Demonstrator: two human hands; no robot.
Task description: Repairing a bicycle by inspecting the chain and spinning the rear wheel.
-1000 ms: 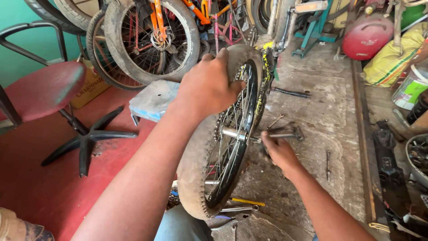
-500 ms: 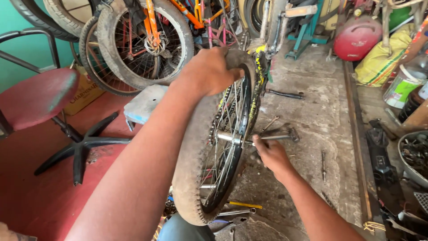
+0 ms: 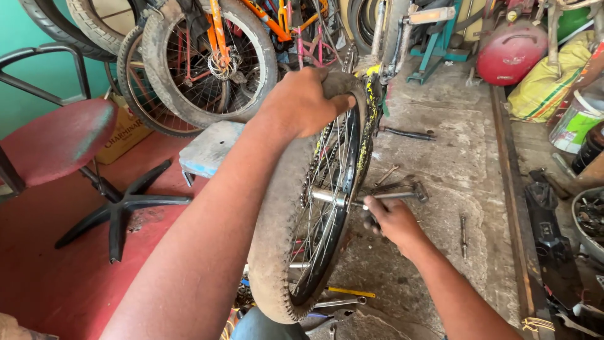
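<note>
Underfoot, the room splits into 2 surfaces: a worn red floor [image 3: 56, 277] on the left and a rough grey concrete floor [image 3: 453, 157] on the right, stained and scattered with loose tools. A bicycle wheel [image 3: 314, 208] stands upright in the middle, its dusty tyre facing the camera and its spoked rim turned toward the right. The person's left hand [image 3: 308, 104] lies over the top of the tyre, fingers curled down onto the rim side, gripping it. The right hand [image 3: 393, 220] is closed around a dark tool at the end of the axle [image 3: 327, 196] that sticks out of the hub, just beside the spokes. A hammer [image 3: 402, 189] lies on the concrete right behind that hand, and a small bolt-like piece [image 3: 464, 234] lies a little further right. Below the wheel, a yellow-handled tool [image 3: 349, 292] rests on the ground. At the left stands a red swivel chair [image 3: 56, 141] on a black star base, with a cardboard box [image 3: 126, 135] behind it against the green wall [image 3: 38, 75]. A pale blue low stool [image 3: 211, 151] sits between the chair and the wheel. Along the back, several bicycle wheels [image 3: 207, 63] and an orange frame [image 3: 220, 31] lean together. A red gas cylinder [image 3: 511, 51] and a yellow sack [image 3: 547, 85] occupy the far right corner.
</note>
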